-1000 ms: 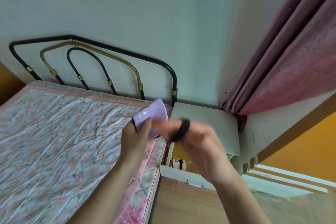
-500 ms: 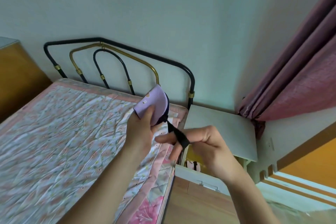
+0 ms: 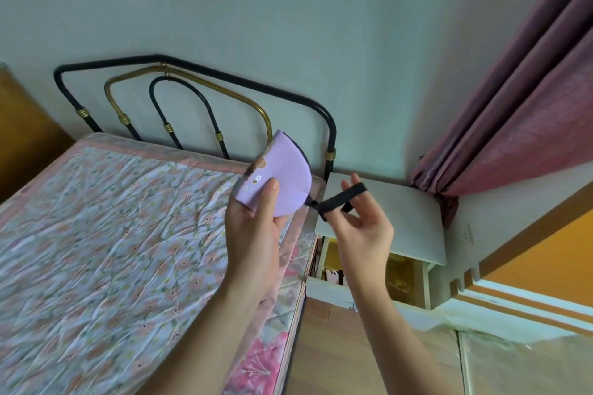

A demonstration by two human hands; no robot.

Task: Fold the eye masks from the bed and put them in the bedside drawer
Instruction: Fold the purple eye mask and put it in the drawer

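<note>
A lilac eye mask, folded in half with a small cartoon print, is pinched in my left hand above the bed's right edge. Its black elastic strap stretches to the right, looped over the fingers of my right hand. Below my right hand the white bedside drawer is pulled open; something pale and yellow lies inside, partly hidden by my wrist.
The bed with a floral sheet fills the left. A black and brass headboard stands against the wall. The white nightstand top sits beside it, with pink curtains at the right and wooden floor below.
My hands have drawn apart; the right hand pulled the black strap out to the right and up over the nightstand. The left hand tilted the mask so its printed side shows.
</note>
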